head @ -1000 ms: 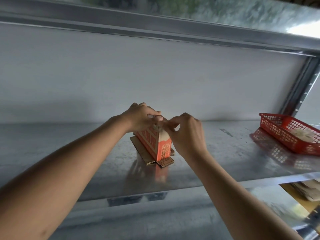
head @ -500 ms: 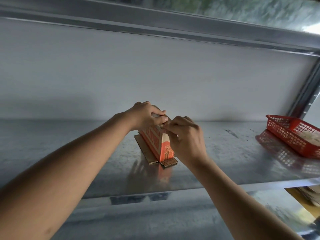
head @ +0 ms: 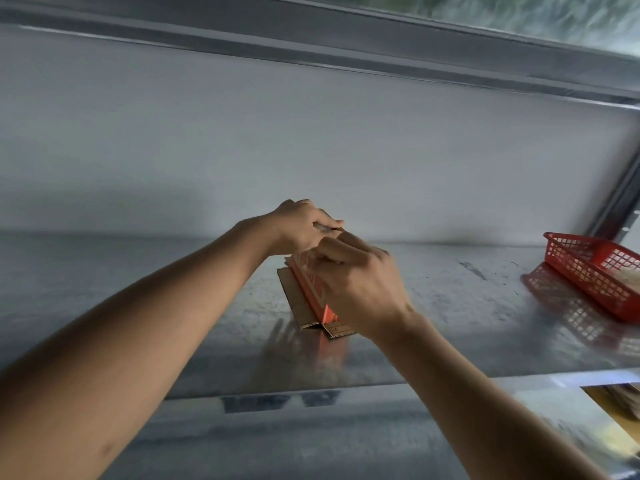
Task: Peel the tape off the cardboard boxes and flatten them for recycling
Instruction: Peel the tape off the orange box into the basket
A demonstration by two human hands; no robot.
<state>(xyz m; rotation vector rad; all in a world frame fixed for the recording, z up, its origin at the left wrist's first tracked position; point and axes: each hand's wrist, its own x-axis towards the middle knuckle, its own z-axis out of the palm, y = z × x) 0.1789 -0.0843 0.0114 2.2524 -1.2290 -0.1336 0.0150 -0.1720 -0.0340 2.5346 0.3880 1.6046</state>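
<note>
**Inspector A:** Location of the item?

**Inspector B:** A small orange printed cardboard box [head: 313, 289] stands on the grey metal shelf [head: 450, 306], about midway along it and between the front edge and the back wall. Brown flaps are folded out flat on the shelf at its base.

**Inspector A:** Hands?

**Inspector B:** The left hand [head: 298, 226] rests on the top far end of the box, fingers curled over it in a grip. The right hand [head: 360, 282] covers the near top and right face, fingers bent and pinched at the top edge. Whether tape lies between those fingertips cannot be told; the spot is blurred and covered.

**Inspector A:** Anything else on the shelf?

**Inspector B:** A red plastic mesh basket [head: 595, 271] near the right end, well apart from the box, with something pale inside.
</note>
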